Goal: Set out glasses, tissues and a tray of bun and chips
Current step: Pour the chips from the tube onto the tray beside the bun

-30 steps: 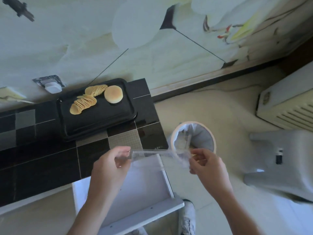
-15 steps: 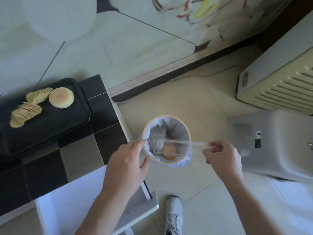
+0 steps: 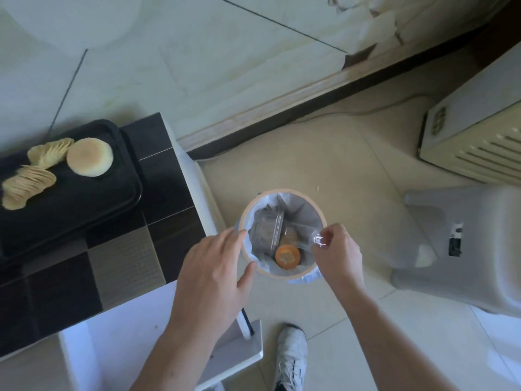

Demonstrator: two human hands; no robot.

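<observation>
Over the bin (image 3: 282, 193), right hand (image 3: 335, 251) pinches clear wrapper (image 3: 320, 239) to discard; left hand (image 3: 217, 275) empty, fingers spread; tray (image 3: 84, 210) ready on bench (image 3: 127, 258).

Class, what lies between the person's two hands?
In the head view, the lined waste bin lies between the left hand and right hand, holding clear packaging and an orange lid.

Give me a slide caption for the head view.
Right hand holds crumpled clear wrap over the lined bin; bun and chips wait on the tray.
</observation>
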